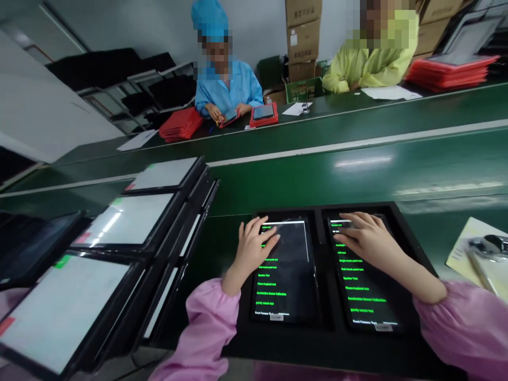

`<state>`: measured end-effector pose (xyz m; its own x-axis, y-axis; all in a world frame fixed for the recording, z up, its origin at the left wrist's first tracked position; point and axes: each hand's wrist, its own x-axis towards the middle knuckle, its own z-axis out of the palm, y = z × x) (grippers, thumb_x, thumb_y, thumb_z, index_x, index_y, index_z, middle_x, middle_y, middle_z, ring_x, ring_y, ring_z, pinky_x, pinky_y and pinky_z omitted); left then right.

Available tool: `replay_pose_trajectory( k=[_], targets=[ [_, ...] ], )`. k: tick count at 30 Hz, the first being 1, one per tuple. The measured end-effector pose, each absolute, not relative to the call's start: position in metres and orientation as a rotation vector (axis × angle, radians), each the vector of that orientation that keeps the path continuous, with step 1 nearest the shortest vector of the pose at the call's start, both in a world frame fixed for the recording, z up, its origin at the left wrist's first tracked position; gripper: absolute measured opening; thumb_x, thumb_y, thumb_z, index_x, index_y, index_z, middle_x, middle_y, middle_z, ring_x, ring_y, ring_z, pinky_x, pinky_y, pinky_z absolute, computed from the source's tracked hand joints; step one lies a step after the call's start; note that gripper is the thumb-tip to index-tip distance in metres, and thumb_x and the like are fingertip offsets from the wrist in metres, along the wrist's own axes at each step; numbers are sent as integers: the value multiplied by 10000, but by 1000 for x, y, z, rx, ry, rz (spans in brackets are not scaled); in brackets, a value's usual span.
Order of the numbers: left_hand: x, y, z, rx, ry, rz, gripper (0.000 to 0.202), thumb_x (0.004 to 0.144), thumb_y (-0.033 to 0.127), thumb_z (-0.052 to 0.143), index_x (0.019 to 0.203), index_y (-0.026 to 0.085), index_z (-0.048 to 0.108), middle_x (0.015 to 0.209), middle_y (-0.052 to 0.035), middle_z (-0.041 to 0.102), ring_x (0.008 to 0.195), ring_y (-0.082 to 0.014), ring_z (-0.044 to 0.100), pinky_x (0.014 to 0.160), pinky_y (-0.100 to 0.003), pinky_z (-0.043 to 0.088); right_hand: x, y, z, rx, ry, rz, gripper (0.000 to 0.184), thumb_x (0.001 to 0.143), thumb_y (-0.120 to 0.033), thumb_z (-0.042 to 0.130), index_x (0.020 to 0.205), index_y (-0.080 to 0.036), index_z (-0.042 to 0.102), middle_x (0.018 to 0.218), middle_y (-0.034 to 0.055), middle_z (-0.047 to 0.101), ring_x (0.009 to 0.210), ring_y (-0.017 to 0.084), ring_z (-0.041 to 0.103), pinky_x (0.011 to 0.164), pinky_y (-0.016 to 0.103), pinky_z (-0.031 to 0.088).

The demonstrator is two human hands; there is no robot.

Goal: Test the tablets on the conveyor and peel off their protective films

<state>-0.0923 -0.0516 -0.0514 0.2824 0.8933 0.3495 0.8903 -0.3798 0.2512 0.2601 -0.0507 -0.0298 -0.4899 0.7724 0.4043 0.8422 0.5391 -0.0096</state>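
Observation:
Two black tablets lie side by side in a black tray (322, 275) with two recesses. The left tablet (293, 286) and the right tablet (369, 291) both show a dark screen with a list of green test names. Over the upper left part of the left tablet is my left hand (256, 243), fingers spread, fingertips at the screen. My right hand (367, 238) reaches across the top of the right tablet, its fingers stretched over the upper lines. Neither hand holds anything. Whether the fingertips press the glass, I cannot tell.
Stacks of tablets with white-covered screens (87, 301) stand at my left. A notepad (472, 248) with a pen and clip lies at the right. Across the green bench (246, 185), a person in blue (238, 84) handles a red-cased tablet; another wears yellow (392, 58).

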Motion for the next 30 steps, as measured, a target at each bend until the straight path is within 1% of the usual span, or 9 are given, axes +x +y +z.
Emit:
replay_pose_trajectory(
  k=[2, 5, 8, 10, 12, 14, 16, 19, 30],
  targets=[
    [-95, -58, -54, 2529, 1761, 784, 224, 1033, 370, 625, 1093, 312, 832, 1395, -103, 715, 1332, -337, 622, 1180, -668, 418, 260, -59, -29, -1309, -2415, -267, 446, 1108, -461, 503, 850, -274, 815, 1242, 75, 731, 1155, 282, 624, 922, 418, 503],
    [-97, -63, -56, 2561, 1770, 944, 243, 1045, 374, 600, 1077, 289, 825, 1342, -108, 737, 1275, -315, 664, 1192, -628, 415, 261, -66, -26, -1343, -2369, -286, 404, 1117, -435, 475, 987, -273, 822, 1227, 90, 730, 1098, 268, 638, 877, 401, 513],
    [-96, -63, -58, 2593, 1735, 959, 248, 1048, 384, 590, 1052, 293, 821, 1305, -97, 749, 1249, -304, 678, 1205, -612, 406, 263, -64, -29, -1371, -2350, -306, 431, 1129, -423, 417, 1083, -260, 813, 1221, 116, 727, 1070, 275, 645, 825, 394, 523],
    [-95, -62, -58, 2604, 1721, 935, 251, 1047, 385, 588, 1074, 291, 819, 1320, -104, 742, 1258, -315, 671, 1209, -635, 396, 264, -61, -34, -1386, -2358, -313, 435, 1127, -426, 406, 1124, -258, 807, 1232, 129, 721, 1081, 288, 645, 816, 400, 529],
    [-95, -61, -59, 2604, 1729, 860, 257, 1046, 392, 593, 1146, 294, 809, 1376, -122, 715, 1292, -348, 647, 1190, -696, 392, 265, -61, -37, -1402, -2370, -319, 433, 1123, -433, 405, 1147, -265, 803, 1264, 136, 711, 1109, 305, 639, 826, 421, 536],
    [-95, -61, -58, 2582, 1755, 731, 271, 1043, 398, 606, 1218, 308, 792, 1440, -135, 679, 1338, -381, 611, 1156, -751, 399, 266, -62, -40, -1401, -2379, -328, 451, 1127, -442, 388, 1144, -268, 804, 1282, 144, 704, 1126, 320, 634, 826, 438, 538],
    [-95, -61, -57, 2548, 1774, 618, 281, 1039, 402, 618, 1252, 318, 781, 1471, -138, 659, 1371, -393, 583, 1142, -766, 408, 267, -63, -41, -1386, -2387, -332, 479, 1134, -447, 363, 1131, -264, 805, 1278, 149, 704, 1123, 325, 634, 819, 443, 538],
    [-95, -61, -56, 2523, 1777, 586, 275, 1037, 397, 627, 1248, 318, 785, 1461, -132, 665, 1383, -380, 570, 1159, -748, 409, 269, -63, -44, -1372, -2388, -319, 486, 1135, -445, 355, 1136, -264, 806, 1266, 152, 706, 1107, 318, 638, 814, 434, 535],
    [-95, -60, -65, 2548, 1764, 728, 240, 1028, 365, 635, 1197, 319, 801, 1377, -113, 709, 1331, -345, 610, 1184, -687, 420, 269, -58, -49, -1377, -2365, -285, 427, 1109, -415, 417, 1103, -269, 818, 1199, 139, 730, 1056, 299, 656, 772, 394, 536]
  ],
)
